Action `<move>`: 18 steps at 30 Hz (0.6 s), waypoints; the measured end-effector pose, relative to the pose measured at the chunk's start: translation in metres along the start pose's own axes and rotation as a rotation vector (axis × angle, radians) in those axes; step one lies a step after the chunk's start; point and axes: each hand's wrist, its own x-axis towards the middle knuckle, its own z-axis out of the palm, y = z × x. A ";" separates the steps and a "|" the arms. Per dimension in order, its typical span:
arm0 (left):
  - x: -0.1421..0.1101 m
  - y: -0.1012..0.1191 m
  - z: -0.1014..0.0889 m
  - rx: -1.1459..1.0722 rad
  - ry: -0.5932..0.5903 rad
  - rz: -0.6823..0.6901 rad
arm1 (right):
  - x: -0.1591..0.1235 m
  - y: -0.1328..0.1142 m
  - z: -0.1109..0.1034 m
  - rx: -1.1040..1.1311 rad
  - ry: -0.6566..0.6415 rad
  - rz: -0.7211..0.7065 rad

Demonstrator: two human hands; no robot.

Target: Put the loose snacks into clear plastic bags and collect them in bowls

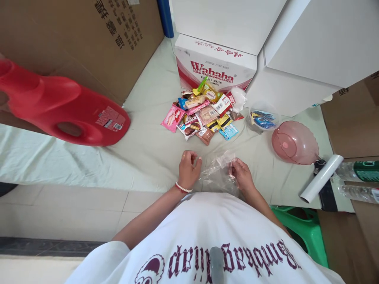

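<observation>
My right hand pinches the edge of a clear plastic bag, which hangs crumpled between my two hands near the table's front edge. My left hand is just left of the bag, its fingers loosely curled and the thumb apart from them, with nothing seen in it. Beyond both hands lies a heap of packaged snacks in pink, brown, yellow and blue wrappers. A crumpled white plastic bag sits at the heap's back right.
A white and red Wahaha carton stands behind the snacks. To the right are a clear tub with blue packets, a pink bowl, a white roll and plastic bottles. A red jug is at left.
</observation>
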 end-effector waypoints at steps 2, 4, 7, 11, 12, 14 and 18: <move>-0.005 0.005 0.001 0.087 -0.146 0.106 | -0.003 -0.004 0.004 0.017 -0.006 0.024; -0.009 0.008 0.009 0.167 -0.315 0.124 | -0.006 -0.007 0.007 0.031 -0.021 0.043; -0.007 0.008 0.025 0.187 -0.404 0.130 | -0.007 -0.009 0.008 0.047 0.000 0.026; 0.004 0.003 0.027 -0.215 -0.354 -0.077 | -0.005 -0.006 -0.004 0.026 0.176 -0.037; 0.006 0.001 0.023 -0.382 -0.328 -0.194 | -0.005 -0.005 -0.008 0.024 0.210 -0.044; 0.010 -0.003 0.012 -0.705 -0.300 -0.424 | -0.004 0.000 -0.016 0.026 0.251 -0.058; 0.015 -0.012 -0.018 -0.972 -0.228 -0.616 | -0.004 0.009 -0.027 -0.043 0.254 -0.091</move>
